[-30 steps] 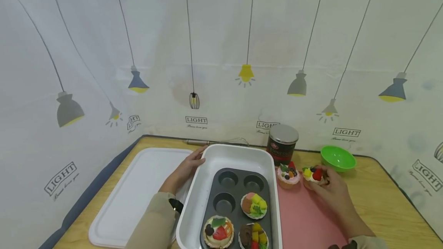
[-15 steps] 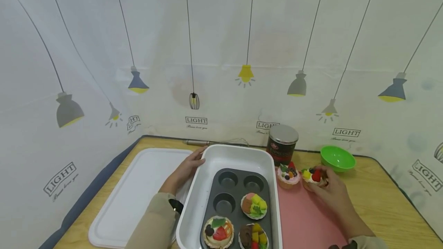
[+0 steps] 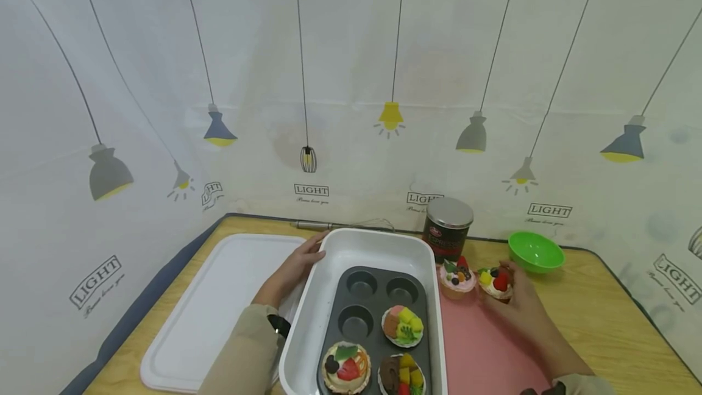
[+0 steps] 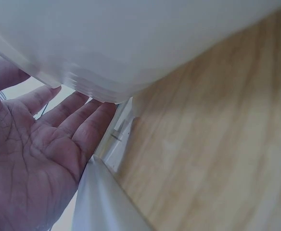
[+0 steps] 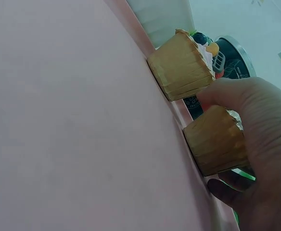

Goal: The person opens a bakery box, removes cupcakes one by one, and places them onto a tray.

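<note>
A cupcake with cream, a strawberry and yellow fruit stands at the pink board's far end. My right hand holds it, thumb on the near side and fingers curled round the far side. Its brown paper case shows upright on the board in the right wrist view. A pink-cream cupcake stands just left of it. My left hand rests against the far left corner of the deep white baking dish, its fingers stretched along the outer wall; their tips are hidden.
Inside the dish lies a dark muffin tin with several fruit-topped cupcakes and bare cups. An espresso can and a green bowl stand behind. A whisk lies along the table's back edge, a white board at left.
My right hand and the cupcake have shifted slightly; more of the cupcake shows beside the fingers. The left hand, dish and other cupcakes have stayed put.
</note>
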Available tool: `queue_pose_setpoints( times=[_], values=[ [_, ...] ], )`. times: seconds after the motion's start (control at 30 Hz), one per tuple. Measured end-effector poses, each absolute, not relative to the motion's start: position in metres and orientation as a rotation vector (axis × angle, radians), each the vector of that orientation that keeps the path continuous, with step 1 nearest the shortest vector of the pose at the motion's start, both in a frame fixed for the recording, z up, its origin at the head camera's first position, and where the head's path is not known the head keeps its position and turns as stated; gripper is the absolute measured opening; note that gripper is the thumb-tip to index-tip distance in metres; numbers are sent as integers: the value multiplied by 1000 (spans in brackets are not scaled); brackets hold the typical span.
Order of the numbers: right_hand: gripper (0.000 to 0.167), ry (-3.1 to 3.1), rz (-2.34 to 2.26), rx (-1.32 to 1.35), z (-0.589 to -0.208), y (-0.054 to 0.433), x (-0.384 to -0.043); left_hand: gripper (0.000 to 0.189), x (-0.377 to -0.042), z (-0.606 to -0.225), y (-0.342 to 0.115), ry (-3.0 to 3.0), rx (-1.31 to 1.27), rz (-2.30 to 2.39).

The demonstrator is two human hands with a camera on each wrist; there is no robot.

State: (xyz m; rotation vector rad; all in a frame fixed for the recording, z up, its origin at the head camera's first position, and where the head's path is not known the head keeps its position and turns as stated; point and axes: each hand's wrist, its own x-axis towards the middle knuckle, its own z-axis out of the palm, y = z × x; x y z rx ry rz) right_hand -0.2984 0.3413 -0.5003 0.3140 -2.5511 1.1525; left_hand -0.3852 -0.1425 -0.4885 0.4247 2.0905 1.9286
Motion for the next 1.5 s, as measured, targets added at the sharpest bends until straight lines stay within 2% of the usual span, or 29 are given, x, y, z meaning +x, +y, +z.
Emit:
queue_pose_setpoints(
  times=[0.37, 0.53, 0.63, 0.8, 0.97, 1.13, 1.33, 1.5],
  values=[
    [91, -2544, 1231, 242, -490, 335, -295, 61, -388, -489, -145, 2077, 423, 1934],
    [82, -2466, 1079, 283, -482, 331, -291, 61, -389, -494, -144, 2065, 443, 1944],
    [74, -2339, 902, 439, -467, 311, -283, 60, -388, -497, -143, 2062, 441, 1944],
    [62, -2328, 839, 868, -440, 243, -256, 60, -389, -495, -145, 2063, 440, 1940],
    [59, -2567, 773, 1165, -445, 198, -247, 58, -389, -494, -146, 2067, 452, 1945],
    [61, -2677, 501, 1154, -458, 189, -247, 58, -390, -496, -144, 2063, 468, 1943],
    [68, -2718, 447, 1058, -460, 187, -246, 58, -389, -495, -144, 2081, 465, 1930],
    [65, -2745, 448, 1037, -457, 184, -245, 58, -388, -494, -145, 2081, 451, 1934]
  ],
)
